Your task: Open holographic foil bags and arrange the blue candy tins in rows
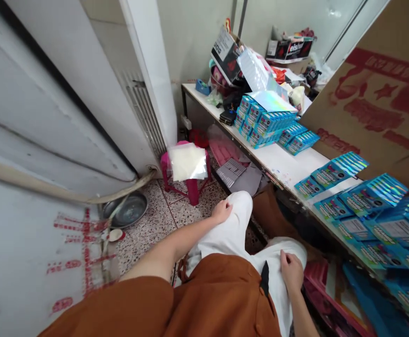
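My left hand (222, 211) rests on the white trousers at my left knee, its fingers curled in, with nothing visible in it. On the other thigh lies my right hand (292, 271), loosely closed, also with no object showing. Beyond my left knee, a pink plastic stool (192, 192) carries a loose pile of clear plastic sheets (187, 162). Stacks of small blue boxes (267, 122) stand on the long white table (278, 164) to the right, and more blue boxes (362, 194) sit on its near part. Neither hand touches the boxes or the sheets.
A large cardboard carton (376, 93) stands behind the boxes. Clutter and a black-and-white carton (225, 54) fill the table's far end. A metal basin (129, 209) lies on the speckled floor at left. Under the table are grey trays (231, 172) and pink plastic.
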Demonstrator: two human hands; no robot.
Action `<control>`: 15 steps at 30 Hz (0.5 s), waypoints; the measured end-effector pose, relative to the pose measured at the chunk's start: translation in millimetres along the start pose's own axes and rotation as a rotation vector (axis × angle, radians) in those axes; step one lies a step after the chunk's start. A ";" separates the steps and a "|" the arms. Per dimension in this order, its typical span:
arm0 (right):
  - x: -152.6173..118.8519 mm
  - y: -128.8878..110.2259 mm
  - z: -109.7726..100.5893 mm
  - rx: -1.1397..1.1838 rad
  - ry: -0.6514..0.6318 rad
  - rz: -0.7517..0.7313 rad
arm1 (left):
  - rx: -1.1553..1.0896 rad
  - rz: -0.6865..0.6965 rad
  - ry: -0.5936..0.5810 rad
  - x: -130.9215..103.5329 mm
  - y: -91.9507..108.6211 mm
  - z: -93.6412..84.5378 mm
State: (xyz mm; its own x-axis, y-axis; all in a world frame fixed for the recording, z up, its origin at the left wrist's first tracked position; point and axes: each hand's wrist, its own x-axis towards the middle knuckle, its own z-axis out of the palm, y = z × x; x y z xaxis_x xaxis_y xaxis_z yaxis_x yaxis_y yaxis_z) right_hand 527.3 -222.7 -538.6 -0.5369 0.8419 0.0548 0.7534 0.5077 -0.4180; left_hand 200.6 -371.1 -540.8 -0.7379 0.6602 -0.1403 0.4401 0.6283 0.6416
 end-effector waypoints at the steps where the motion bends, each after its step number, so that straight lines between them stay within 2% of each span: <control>1: 0.4 -0.5 0.1 -0.012 -0.007 0.007 | -0.032 -0.024 -0.020 -0.5 -6.3 -0.2; 5: -0.6 0.3 -1.7 -0.049 -0.040 0.048 | -0.129 -0.152 -0.113 -1.6 -41.3 -2.3; 9: -3.0 6.2 -4.6 -0.079 -0.102 0.101 | -0.200 -0.379 -0.143 4.5 -88.7 -9.0; 12: 1.8 13.6 -5.3 -0.130 -0.156 0.156 | -0.266 -0.568 -0.106 15.0 -124.8 -18.3; 15: 12.2 19.8 -6.2 -0.190 -0.221 0.206 | -0.339 -0.703 -0.004 30.9 -155.6 -33.2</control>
State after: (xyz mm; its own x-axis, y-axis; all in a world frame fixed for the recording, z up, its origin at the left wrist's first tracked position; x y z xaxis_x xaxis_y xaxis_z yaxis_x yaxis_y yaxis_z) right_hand 538.1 -201.2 -540.7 -0.4201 0.8805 -0.2195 0.9003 0.3739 -0.2230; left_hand 92.4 -462.2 -620.0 -0.7833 0.1560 -0.6017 -0.3106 0.7403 0.5962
